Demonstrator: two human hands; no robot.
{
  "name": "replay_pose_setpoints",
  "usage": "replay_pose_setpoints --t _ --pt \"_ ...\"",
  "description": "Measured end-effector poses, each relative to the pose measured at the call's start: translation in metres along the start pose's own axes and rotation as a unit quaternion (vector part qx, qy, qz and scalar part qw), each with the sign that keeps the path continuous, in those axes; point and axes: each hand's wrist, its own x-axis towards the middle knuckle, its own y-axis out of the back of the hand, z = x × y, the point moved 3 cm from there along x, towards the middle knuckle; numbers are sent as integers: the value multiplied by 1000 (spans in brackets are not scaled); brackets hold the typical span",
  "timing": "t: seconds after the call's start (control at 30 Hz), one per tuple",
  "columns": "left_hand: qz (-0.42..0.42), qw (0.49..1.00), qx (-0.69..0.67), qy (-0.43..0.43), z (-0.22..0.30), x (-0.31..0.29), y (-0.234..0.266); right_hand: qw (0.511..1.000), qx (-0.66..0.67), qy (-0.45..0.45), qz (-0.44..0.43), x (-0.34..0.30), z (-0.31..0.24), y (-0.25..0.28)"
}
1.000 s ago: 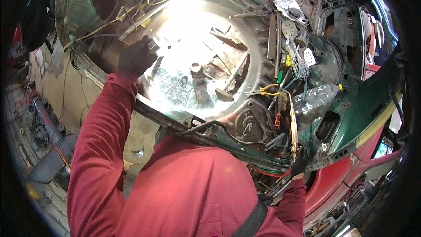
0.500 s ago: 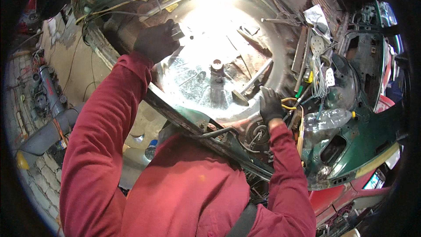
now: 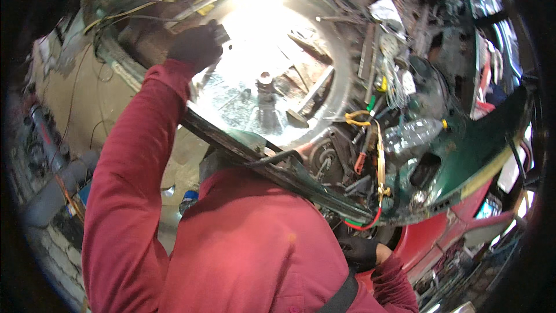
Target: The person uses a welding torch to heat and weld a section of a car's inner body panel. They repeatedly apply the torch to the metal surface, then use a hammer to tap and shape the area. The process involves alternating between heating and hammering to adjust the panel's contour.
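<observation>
My left hand [image 3: 197,46], in a dark glove, is closed at the left edge of a round metal well [image 3: 343,81] in a green car body. A small greyish thing shows at its fingertips beside a strong glare; what it is I cannot make out. My right hand [image 3: 359,253], also gloved, is low, below the body's front edge and beside a red panel [image 3: 425,226]; its fingers are mostly hidden in shadow. A hammer [image 3: 315,90] lies inside the well. Right of it are pliers with yellow-orange handles [image 3: 357,119] and a brass gas torch [image 3: 380,165] with red and green hoses.
A clear plastic bottle [image 3: 412,134] lies on the green panel at the right. Metal strips [image 3: 366,52], a wire bundle [image 3: 397,90] and crumpled foil-like sheet [image 3: 387,14] crowd the well's right side. Cables run along the far left edge. A phone [image 3: 489,208] is at far right.
My right hand has left the well's near right rim and dropped down beside the red panel, uncovering the pliers and torch. My left hand stays by the glare. The view has shifted slightly.
</observation>
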Motion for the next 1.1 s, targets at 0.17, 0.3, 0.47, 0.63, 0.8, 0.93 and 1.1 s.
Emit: replay_pose_setpoints --t 0.17,0.3,0.47,0.63,0.8,0.93,1.1 --pt "-18 999 29 34 1 -2 8 967 -82 239 -15 -22 84 -93" --pt "65 996 47 -38 -6 -3 -6 991 2 127 -42 -24 119 -134" --pt "17 1000 19 -14 19 0 11 996 32 46 -66 -19 136 -149" --pt "-10 994 100 -45 1 15 -9 991 -2 15 -132 -18 162 -116" --pt "11 999 51 -10 8 6 15 973 -93 12 -212 0 142 -19" --pt "86 990 25 -107 -2 10 19 978 -203 52 21 102 -85 166" --pt "57 996 25 -57 1 14 23 830 -431 122 333 305 -85 264"
